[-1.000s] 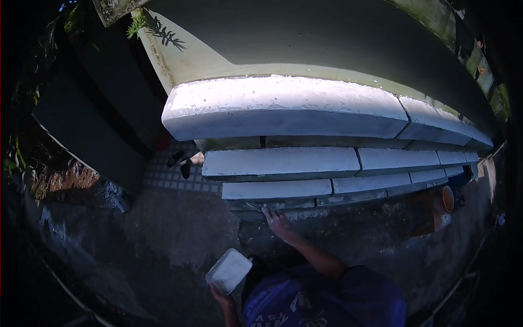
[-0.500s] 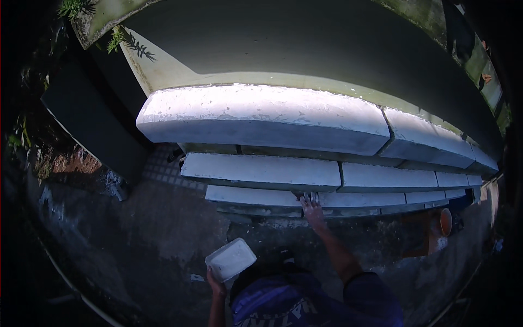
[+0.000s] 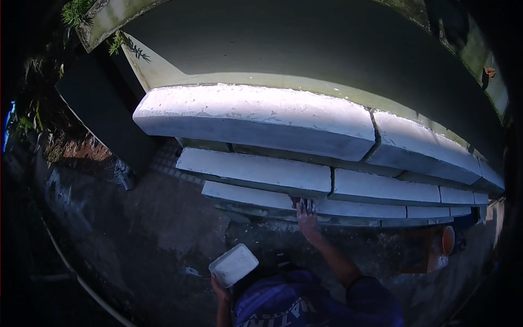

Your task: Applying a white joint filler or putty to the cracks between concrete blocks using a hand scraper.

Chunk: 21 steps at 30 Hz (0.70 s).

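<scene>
My left hand (image 3: 220, 289) grips the side of a shallow white rectangular tub (image 3: 234, 265), held tilted low in front of my body. My right hand (image 3: 307, 217) reaches forward to the lowest of three white-coated stepped ledges (image 3: 359, 209). Its fingertips are smeared white and press on the ledge top. Beside the thumb and under the fingers shows a small dark reddish piece (image 3: 295, 201), which the hand seems to hold against the surface; its kind is too small to make out. Just above the hand runs the middle ledge (image 3: 256, 170).
The broad top ledge (image 3: 256, 103) lies in sunlight below a greenish wall (image 3: 305, 43). Dark gaps split the ledges into blocks. An orange bucket (image 3: 448, 240) stands on the right. A dark upright panel (image 3: 103, 120) and plants (image 3: 76, 13) are at left, above a stained concrete floor (image 3: 152, 229).
The view has shifted and tilted slightly. My right hand has moved a little rightward along the lowest ledge, the small dark reddish piece with it. My left hand still holds the tub.
</scene>
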Motion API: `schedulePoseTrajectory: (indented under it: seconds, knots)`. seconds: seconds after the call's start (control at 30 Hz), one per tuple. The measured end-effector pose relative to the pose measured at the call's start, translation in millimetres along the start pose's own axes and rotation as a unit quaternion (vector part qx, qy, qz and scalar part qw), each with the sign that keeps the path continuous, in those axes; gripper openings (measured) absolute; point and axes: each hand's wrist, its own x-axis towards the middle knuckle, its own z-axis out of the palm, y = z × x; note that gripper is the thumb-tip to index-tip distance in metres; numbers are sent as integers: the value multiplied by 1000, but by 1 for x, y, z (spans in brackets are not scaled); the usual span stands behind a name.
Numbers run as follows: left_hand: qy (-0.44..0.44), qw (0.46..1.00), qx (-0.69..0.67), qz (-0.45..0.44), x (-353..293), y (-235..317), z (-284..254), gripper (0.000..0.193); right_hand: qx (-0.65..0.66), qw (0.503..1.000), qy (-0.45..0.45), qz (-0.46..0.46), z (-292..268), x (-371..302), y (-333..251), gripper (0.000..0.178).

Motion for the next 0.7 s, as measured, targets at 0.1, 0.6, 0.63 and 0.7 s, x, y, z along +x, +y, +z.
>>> schedulePoseTrajectory:
  seconds: [0.1,0.6,0.63,0.7]
  knots:
    - [18,1000,6,-5,-9,3,13,62,14,999,-46,15,22,6,6,47]
    - [-18,999,27,-9,3,21,10,60,91,996,15,-3,-8,-1,-35,52]
    - [-21,999,29,-11,5,25,11,60,90,996,15,1,-3,9,-35,52]
    - [-54,998,18,-29,6,34,13,58,52,998,-32,15,14,25,-38,53]
